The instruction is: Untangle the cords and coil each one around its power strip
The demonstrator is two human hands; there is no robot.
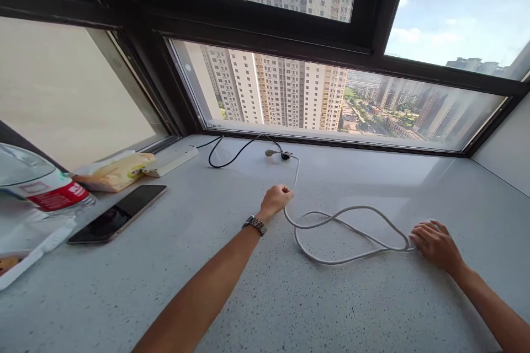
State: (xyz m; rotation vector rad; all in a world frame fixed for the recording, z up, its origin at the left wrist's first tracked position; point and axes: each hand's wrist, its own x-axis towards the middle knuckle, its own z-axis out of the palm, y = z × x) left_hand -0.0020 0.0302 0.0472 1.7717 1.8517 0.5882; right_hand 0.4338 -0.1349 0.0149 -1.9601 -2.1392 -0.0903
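White, smooth and rounded, the cable (364,207) lies on the tabletop (290,303) between the two hands, its loose loops drawn out lengthwise from left to right. Its grey plug (269,153) rests just beyond the left hand (276,200) and slightly to its left, towards the window; that hand is much the nearer to it. A short, bent run of cable joins the two. The left hand pinches the cable between thumb and bent fingers. At the opposite end of the loops, the right hand (433,242) curls over the spot where the cable runs under its fingers; a scrap of something white shows there, but I cannot tell whether the grasp is firm.

Beside the grey plug sits a black plug (285,155), its thin, dull cord (223,165) arching back along the window's foot. The tabletop is pale, speckled and glossy, catching light at the right. A metal-link watch (254,224) circles the left wrist. Farther left lie a flat, dark-glassed phone (120,215), a crinkled yellow packet (114,171) and a clear plastic bottle with a red label (45,182).
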